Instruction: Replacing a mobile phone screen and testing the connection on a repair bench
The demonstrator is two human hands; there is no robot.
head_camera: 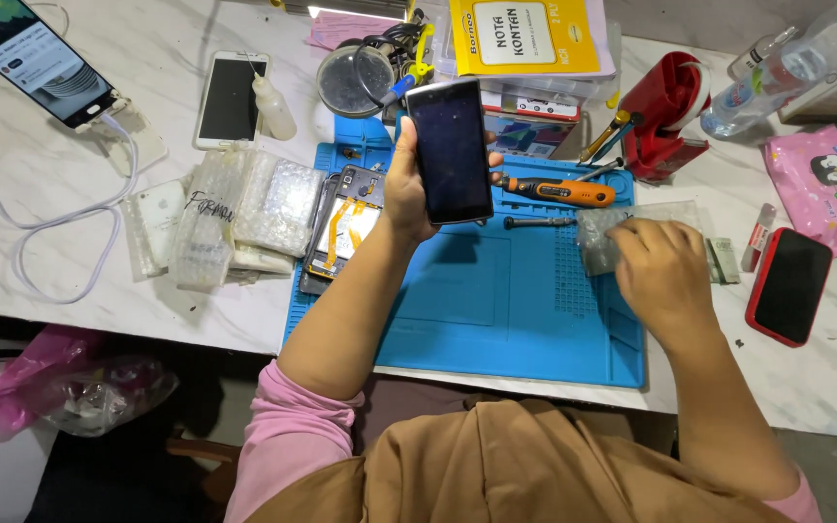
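Dark phone (450, 150) stands upright in raised left hand (409, 189), fingers wrapped round; right hand (659, 266) presses bubble wrap (604, 237).

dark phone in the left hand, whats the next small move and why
Probably bring the dark phone down onto the blue mat. The left hand holds it upright above the mat, while the right hand rests on a clear plastic bag at the mat's edge, beside the orange screwdriver.

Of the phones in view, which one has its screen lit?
The black phone propped at the table's top-left corner, with a white cable plugged in. The white phone, the red-cased phone and the one in the left hand are dark.
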